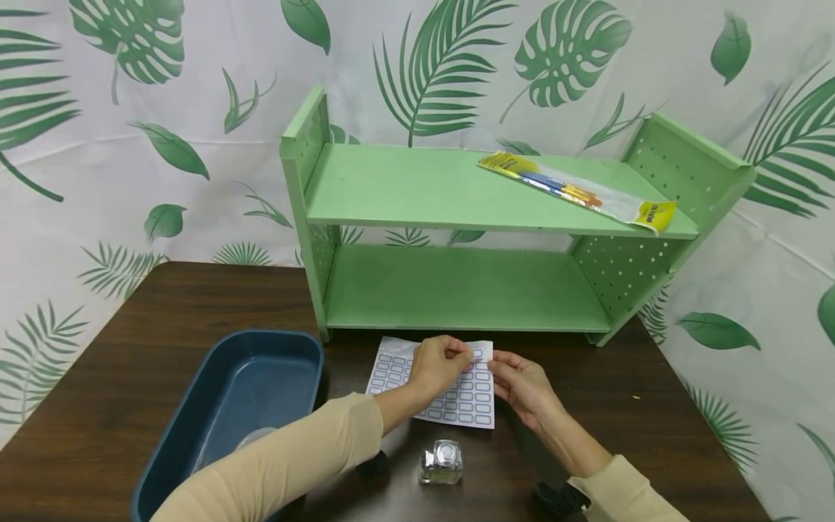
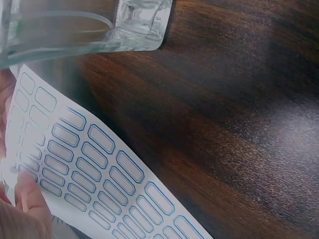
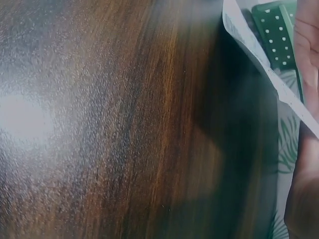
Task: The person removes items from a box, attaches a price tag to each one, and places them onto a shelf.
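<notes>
You hold a label sheet [image 1: 457, 395] between both hands, just above the dark table [image 1: 652, 406] in front of the green shelf [image 1: 457, 290].

The sheet looks thin, light and floppy, so it will likely bend or crease if you grip it hard; take it by its top edge, where your fingers already are. Your left hand [image 1: 438, 365] pinches that edge near the middle, and your right hand [image 1: 522, 384] pinches the top right corner beside it. The labels are blank, each framed in blue; no writing shows on them. A small glass jar [image 1: 442, 462] stands on the table near your wrists, and a dark blue bin [image 1: 228, 406] sits to your left. On the top shelf lies a clear packet of brushes [image 1: 574, 192] with yellow ends; its print is too small to read.
</notes>
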Demonstrator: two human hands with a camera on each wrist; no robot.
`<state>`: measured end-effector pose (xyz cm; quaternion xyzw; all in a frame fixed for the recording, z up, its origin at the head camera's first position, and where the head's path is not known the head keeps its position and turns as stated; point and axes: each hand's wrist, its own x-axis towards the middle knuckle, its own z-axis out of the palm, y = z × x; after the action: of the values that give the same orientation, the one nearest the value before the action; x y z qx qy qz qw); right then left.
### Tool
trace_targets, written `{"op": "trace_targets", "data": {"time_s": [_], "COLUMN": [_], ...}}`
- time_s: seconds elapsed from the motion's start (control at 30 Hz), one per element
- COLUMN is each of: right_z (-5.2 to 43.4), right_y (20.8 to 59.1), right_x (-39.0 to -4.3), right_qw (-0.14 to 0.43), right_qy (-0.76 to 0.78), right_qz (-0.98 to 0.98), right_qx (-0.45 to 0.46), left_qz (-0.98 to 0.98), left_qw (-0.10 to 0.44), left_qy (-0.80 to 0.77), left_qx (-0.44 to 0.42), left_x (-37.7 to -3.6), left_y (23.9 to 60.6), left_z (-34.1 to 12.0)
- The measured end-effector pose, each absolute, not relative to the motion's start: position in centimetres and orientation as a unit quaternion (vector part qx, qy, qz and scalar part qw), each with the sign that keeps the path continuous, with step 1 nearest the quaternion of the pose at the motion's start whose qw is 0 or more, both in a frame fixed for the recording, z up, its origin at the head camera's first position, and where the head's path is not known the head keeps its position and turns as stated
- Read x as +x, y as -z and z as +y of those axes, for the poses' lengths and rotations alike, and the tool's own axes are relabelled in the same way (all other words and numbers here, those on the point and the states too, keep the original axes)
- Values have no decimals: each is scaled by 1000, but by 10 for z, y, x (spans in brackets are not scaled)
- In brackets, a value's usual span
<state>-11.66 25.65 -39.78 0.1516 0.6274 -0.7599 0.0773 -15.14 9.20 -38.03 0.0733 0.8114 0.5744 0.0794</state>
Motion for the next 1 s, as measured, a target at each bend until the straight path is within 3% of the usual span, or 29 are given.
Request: {"op": "trace_targets", "data": {"time_s": [0.37, 1.0], "right_z": [263, 276], "right_y": [412, 415], "right_x": [-122, -132], "right_qw": [42, 30], "right_qy": [645, 509], "right_qz": [729, 841], "right_qx": [226, 179], "left_qz": [754, 717], "left_qw": [150, 197], "left_qy": [-638, -669], "left_qx": [40, 2], "left_x": [-150, -125], "left_y": [374, 347], "left_z": [71, 5]}}
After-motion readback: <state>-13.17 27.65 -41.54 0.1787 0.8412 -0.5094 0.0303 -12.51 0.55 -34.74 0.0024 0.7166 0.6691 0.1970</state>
